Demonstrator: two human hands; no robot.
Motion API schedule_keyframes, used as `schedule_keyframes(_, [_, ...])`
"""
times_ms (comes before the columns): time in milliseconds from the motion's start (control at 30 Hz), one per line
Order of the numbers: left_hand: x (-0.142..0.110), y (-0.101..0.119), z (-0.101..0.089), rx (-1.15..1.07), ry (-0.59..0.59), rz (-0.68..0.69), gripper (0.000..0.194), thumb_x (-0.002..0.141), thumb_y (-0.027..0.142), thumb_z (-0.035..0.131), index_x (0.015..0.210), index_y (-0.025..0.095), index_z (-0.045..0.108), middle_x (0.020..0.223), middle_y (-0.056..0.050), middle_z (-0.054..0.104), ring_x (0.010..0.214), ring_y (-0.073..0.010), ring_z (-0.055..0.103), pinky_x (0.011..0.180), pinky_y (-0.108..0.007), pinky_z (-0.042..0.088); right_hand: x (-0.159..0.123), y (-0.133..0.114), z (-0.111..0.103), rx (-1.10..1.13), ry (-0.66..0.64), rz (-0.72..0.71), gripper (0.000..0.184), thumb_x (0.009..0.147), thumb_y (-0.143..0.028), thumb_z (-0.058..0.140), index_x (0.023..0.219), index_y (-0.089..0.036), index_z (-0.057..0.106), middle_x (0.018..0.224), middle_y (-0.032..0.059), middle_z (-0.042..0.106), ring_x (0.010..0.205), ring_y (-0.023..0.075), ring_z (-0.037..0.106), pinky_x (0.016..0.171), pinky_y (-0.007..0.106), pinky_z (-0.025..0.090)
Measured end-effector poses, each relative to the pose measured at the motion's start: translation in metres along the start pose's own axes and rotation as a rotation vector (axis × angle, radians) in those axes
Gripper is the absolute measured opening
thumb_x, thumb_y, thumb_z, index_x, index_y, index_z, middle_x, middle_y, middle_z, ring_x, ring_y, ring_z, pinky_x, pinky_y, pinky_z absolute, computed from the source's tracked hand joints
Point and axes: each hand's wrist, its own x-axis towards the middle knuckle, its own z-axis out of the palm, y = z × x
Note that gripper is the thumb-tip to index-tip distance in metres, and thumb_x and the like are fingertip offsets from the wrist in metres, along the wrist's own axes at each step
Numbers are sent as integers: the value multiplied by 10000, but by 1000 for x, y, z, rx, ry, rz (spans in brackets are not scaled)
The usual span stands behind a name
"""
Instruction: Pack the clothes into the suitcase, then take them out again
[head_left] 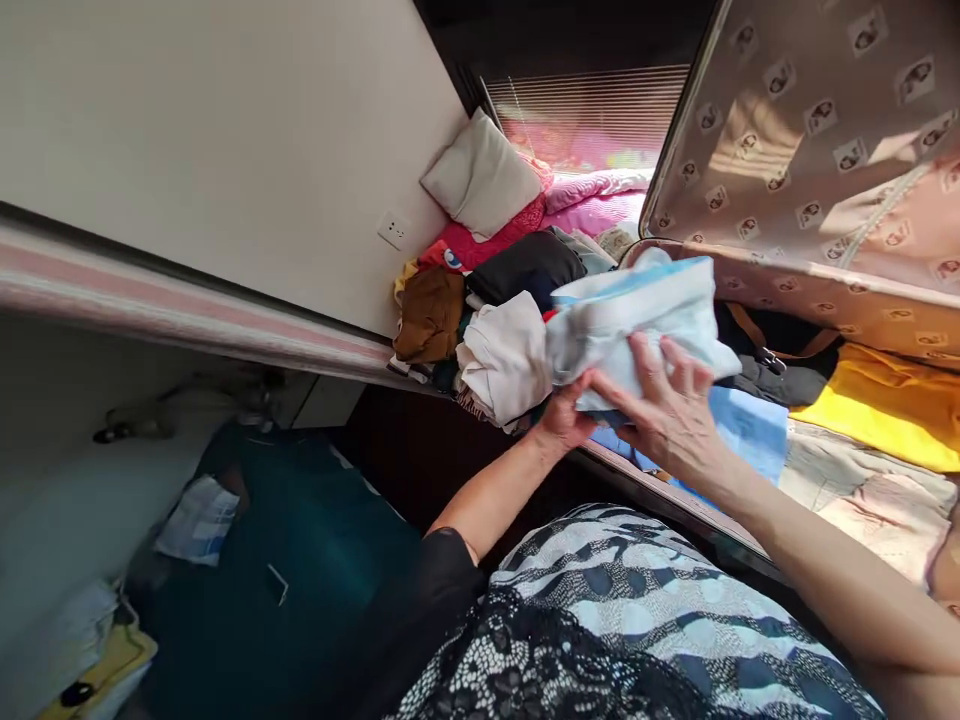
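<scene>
Both my hands hold a folded pale blue and white cloth [637, 305] above the edge of an open suitcase [750, 265]. My left hand [564, 415] grips the cloth from underneath, its fingers mostly hidden. My right hand [667, 405] lies on top of the cloth with fingers curled onto it. A blue garment [750, 430], a yellow one [885, 405] and a pale patterned one [862, 495] lie inside the case.
The suitcase lid [817, 130] stands raised at the right. A pile of clothes [480, 310] and a white pillow [480, 180] lie on the bed by the wall. A dark green surface [285, 570] with a checked cloth [199, 520] lies at lower left.
</scene>
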Motion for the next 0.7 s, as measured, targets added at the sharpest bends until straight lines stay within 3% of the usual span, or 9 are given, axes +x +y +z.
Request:
schedule_keyframes(100, [-5, 55, -40, -54, 183, 150, 491, 986, 553, 732, 1297, 176, 769, 1417, -126, 777, 1497, -385, 626, 1239, -505, 535, 61, -41, 20, 95, 28, -176, 1047, 882, -373, 834, 1749, -608, 297, 1849, 11, 300, 1656, 560, 180, 1214, 751, 282])
schedule_keyframes(200, [5, 87, -85, -89, 389, 222, 330, 989, 407, 695, 1219, 183, 771, 1300, -118, 812, 1386, -336, 703, 1162, -459, 581, 115, -71, 67, 190, -64, -247, 863, 919, -341, 840, 1695, -499, 496, 1858, 84, 286, 1658, 535, 230, 1251, 708, 272])
schedule_keyframes(267, [10, 92, -118, -29, 565, 238, 211, 903, 244, 720, 1102, 179, 744, 1156, -102, 823, 1253, -294, 753, 1093, -424, 598, 137, -82, 100, 208, -203, -224, 805, 908, -332, 874, 1657, -391, 583, 1825, 177, 337, 1639, 538, 293, 1250, 703, 287])
schedule_keyframes(333, [8, 90, -151, 111, 693, 291, 232, 799, 154, 740, 1020, 185, 676, 1044, -63, 796, 1131, -249, 765, 1038, -393, 594, 145, -86, 125, 202, -287, -233, 829, 898, -349, 903, 1663, -340, 584, 1814, 226, 340, 1644, 535, 304, 1255, 696, 293])
schedule_keyframes(400, [2, 88, -182, 276, 717, 405, 333, 767, 181, 753, 1059, 212, 596, 1049, -26, 755, 1098, -215, 742, 1032, -380, 579, 143, -88, 137, 185, -287, -267, 858, 907, -395, 909, 1686, -346, 551, 1836, 227, 292, 1668, 528, 267, 1266, 684, 289])
schedule_keyframes(467, [-3, 89, -206, 469, 856, 501, 488, 758, 226, 757, 1179, 254, 512, 1125, -12, 700, 1146, -216, 710, 1079, -443, 561, 139, -87, 138, 172, -258, -277, 868, 912, -441, 908, 1693, -362, 536, 1845, 210, 281, 1682, 510, 248, 1268, 661, 301])
schedule_keyframes(567, [-9, 99, -208, 801, 901, 680, 608, 779, 280, 748, 1313, 270, 457, 1421, -100, 607, 1393, -286, 606, 1220, -543, 476, 126, -81, 126, 213, -195, -233, 845, 947, -511, 864, 1703, -359, 518, 1838, 203, 302, 1676, 463, 279, 1245, 621, 359])
schedule_keyframes(633, [-14, 104, -186, 982, 867, 804, 629, 794, 308, 745, 1360, 260, 473, 1527, -143, 560, 1474, -339, 556, 1250, -577, 453, 106, -66, 117, 283, -118, -167, 763, 1009, -512, 784, 1703, -333, 521, 1820, 206, 341, 1651, 430, 329, 1218, 601, 407])
schedule_keyframes(700, [-19, 104, -151, 1120, 795, 898, 617, 808, 326, 745, 1373, 240, 513, 1567, -169, 551, 1496, -372, 543, 1234, -586, 474, 75, -39, 113, 373, -13, -70, 650, 1054, -468, 703, 1663, -283, 569, 1758, 211, 445, 1590, 390, 424, 1192, 580, 453])
